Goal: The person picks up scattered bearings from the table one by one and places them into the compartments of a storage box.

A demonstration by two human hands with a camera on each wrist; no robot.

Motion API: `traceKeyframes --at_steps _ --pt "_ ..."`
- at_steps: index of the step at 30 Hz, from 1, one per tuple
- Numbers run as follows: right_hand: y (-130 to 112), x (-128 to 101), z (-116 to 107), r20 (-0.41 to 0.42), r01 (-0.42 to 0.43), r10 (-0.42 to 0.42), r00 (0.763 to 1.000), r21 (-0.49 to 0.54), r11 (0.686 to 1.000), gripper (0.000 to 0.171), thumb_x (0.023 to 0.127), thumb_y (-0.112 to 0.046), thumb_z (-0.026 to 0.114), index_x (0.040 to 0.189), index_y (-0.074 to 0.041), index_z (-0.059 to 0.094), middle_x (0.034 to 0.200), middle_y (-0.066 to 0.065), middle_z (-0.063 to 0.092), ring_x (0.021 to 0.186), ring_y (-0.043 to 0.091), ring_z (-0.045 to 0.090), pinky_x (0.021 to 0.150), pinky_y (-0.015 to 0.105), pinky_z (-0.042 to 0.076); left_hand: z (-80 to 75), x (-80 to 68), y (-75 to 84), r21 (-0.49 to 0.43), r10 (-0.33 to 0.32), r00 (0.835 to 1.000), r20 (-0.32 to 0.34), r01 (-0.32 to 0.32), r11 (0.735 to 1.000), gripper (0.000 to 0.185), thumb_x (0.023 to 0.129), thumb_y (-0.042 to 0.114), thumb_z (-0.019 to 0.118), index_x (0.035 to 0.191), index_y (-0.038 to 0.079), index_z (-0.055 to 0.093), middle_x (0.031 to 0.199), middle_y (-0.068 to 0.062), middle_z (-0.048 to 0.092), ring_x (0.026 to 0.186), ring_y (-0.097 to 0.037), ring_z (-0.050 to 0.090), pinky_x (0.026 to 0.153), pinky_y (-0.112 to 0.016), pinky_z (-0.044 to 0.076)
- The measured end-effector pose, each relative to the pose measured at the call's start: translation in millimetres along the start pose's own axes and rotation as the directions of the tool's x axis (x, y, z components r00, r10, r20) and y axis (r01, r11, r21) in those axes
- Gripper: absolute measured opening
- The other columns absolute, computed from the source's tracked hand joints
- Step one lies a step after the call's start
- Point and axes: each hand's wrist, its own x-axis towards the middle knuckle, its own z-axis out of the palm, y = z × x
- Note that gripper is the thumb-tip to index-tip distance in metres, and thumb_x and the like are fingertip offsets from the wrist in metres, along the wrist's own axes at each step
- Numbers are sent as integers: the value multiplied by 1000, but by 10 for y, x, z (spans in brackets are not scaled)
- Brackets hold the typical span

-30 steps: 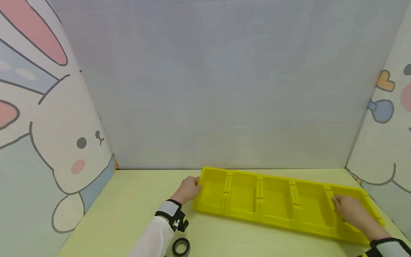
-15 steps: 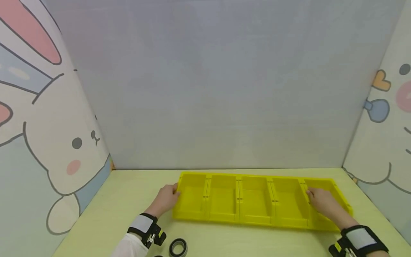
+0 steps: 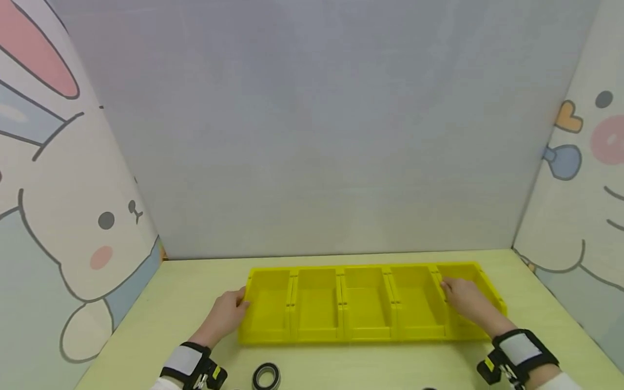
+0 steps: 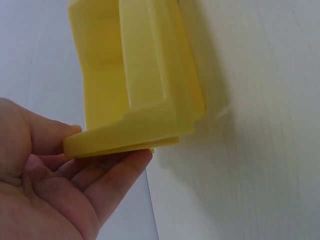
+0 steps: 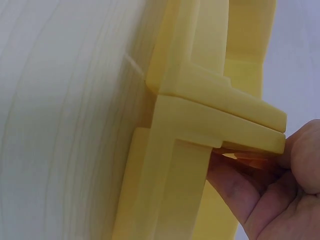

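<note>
In the lower middle of the head view, a yellow five-compartment bin tray [image 3: 365, 333] is stretching from left to right, its long axis running nearly parallel to the back edge of the counter [image 3: 351, 363] and its right end sitting only slightly higher in the frame. The open compartments are facing up toward the head camera, and the far long rim is lying near the grey back wall [image 3: 312, 162]. Both hands are already touching the tray, so neither is standing nearer to it. The left hand [image 3: 225, 314] is gripping the left end wall, with the tray extending rightward from it; in the left wrist view its fingers are clamping that rim, thumb on one face and fingertips on the other. The right hand [image 3: 465, 298] is reaching into the rightmost compartment, its fingers clamped on the divider beside the fourth, so most of the tray is lying to the left of its grip. A shadow is falling beneath the tray, but whether its base is touching the counter is staying hard to tell. Below its left half, a black-ringed bearing [image 3: 266, 366] is lying apart, closer to the left hand.
</note>
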Motion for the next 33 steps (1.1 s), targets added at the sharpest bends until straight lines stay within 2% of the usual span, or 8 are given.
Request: traceKeyframes --at_steps 4,7,12,20,27,30,32,33 --pt "-82 37 26 16 0 0 1000 7 1000 23 100 -14 40 85 -1 52 62 1 34 55 14 37 52 27 32 -62 -80 -49 0 -20 1000 -2 20 1000 44 93 5 50 131 -16 42 101 -24 62 61 -16 45 51 -24 36" --pt "-151 53 36 41 -12 11 999 28 1000 23 100 -14 39 82 -3 49 63 1 35 55 14 38 52 27 32 -106 -125 -82 10 -28 1000 1 28 1000 44 93 4 50 131 -17 41 116 -28 59 68 -17 49 55 -25 39" --pt "-214 97 62 54 -16 14 998 41 999 23 100 -15 39 81 -5 48 63 2 36 55 14 39 52 27 33 -160 -154 -127 20 -47 999 16 47 999 46 94 5 49 132 -18 38 121 -31 56 70 -17 49 56 -26 39" --pt "-267 158 102 53 -8 6 999 39 999 24 101 -15 39 80 -5 47 62 2 35 54 14 38 51 26 33 -219 -129 -191 9 -70 997 32 70 998 47 95 6 48 134 -17 35 119 -31 57 62 -16 42 54 -25 36" --pt "-288 151 126 55 -18 15 998 52 998 23 101 -14 39 82 -4 48 63 2 35 55 14 39 51 26 33 -236 -90 -228 11 -71 997 27 70 997 46 95 5 48 133 -17 37 125 -33 52 71 -18 48 59 -28 40" --pt "-256 119 121 73 -24 19 997 74 997 24 102 -17 38 95 1 53 64 2 37 55 14 39 51 26 34 -234 -75 -218 13 -63 998 26 63 998 45 94 4 49 132 -17 39 126 -33 51 75 -18 51 62 -28 42" --pt "-231 71 87 76 -12 4 997 102 995 33 102 -19 36 117 7 50 63 1 37 53 13 37 49 25 34 -230 -60 -209 11 -62 998 27 61 998 45 94 4 49 131 -18 39 126 -33 52 72 -18 49 61 -28 41" --pt "-227 38 64 60 3 -9 998 109 994 40 103 -21 35 129 8 43 62 1 36 52 13 35 47 26 34 -229 -53 -206 10 -60 998 26 60 998 45 94 5 49 131 -18 39 125 -32 52 71 -18 49 60 -28 40"
